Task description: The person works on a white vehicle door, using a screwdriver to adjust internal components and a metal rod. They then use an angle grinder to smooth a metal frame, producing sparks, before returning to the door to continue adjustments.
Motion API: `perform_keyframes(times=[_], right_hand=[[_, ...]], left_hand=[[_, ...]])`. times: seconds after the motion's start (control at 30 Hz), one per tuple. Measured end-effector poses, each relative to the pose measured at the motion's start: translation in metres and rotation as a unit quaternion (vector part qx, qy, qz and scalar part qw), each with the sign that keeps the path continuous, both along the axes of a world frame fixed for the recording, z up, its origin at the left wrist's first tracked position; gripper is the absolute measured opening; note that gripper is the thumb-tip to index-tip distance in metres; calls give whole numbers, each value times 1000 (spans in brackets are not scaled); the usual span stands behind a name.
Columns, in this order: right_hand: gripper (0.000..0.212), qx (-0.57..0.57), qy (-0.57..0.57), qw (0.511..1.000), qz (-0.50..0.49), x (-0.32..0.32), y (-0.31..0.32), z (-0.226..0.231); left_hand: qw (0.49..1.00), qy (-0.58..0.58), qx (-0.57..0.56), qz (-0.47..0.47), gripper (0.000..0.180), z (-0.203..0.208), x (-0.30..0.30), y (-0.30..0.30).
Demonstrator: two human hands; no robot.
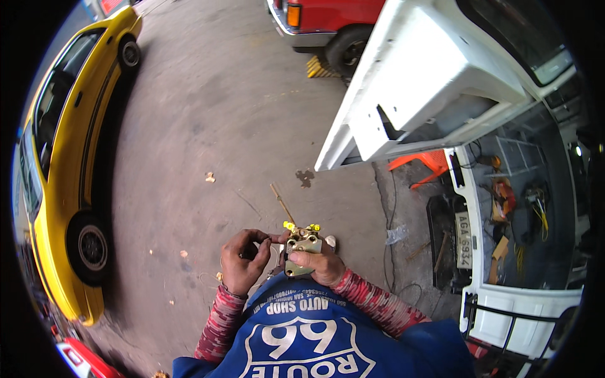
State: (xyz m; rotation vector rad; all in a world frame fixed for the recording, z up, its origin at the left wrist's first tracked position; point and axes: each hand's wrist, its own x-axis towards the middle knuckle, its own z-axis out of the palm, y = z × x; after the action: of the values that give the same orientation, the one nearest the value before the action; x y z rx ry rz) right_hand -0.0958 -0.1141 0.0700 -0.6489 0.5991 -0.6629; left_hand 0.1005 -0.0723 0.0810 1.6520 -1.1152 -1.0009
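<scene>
A gold-coloured metal mechanism [302, 244], a plated bracket with several round holes and bright yellow pieces at its top edge, is held upright in front of my waist. My right hand [324, 264] grips it from the right side, thumb lying across its front face. Just left of the part, my left hand [243, 261] is curled with thumb and forefinger pinched together. Its fingertips come close to the mechanism's left edge. Whatever they pinch is too small to make out.
At the right, a white vehicle's raised panel [435, 82] hangs over an orange plastic chair [428, 165]. Tools and cables lie in its open rear. A yellow car [94, 126] stands left, a red vehicle [321, 19] ahead. A thin stick [282, 203] and cables lie on the concrete floor.
</scene>
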Motion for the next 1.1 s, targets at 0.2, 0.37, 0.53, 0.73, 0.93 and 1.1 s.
perform_keyframes(times=[0.2, 0.37, 0.53, 0.73, 0.93, 1.1], right_hand=[[47, 48, -51, 997, 37, -44, -8, -17], [41, 90, -106, 988, -73, -108, 3, -27], [52, 150, -152, 961, -173, -178, 21, -47], [61, 156, -188, 948, -204, -256, 15, -56], [60, 175, -257, 928, -204, -321, -18, -57], [62, 155, -269, 932, -188, -359, -43, -52]], left_hand=[[993, -66, -65, -71, 9, -2, -26, -19], [996, -11, -25, -80, 9, 18, -63, -51], [973, -24, -50, -222, 13, 36, -123, -79], [959, -32, -64, -274, 15, 52, -208, -100], [961, -35, -124, -243, 13, 59, -273, -127], [981, 1, -127, -148, 15, 76, -300, -152]])
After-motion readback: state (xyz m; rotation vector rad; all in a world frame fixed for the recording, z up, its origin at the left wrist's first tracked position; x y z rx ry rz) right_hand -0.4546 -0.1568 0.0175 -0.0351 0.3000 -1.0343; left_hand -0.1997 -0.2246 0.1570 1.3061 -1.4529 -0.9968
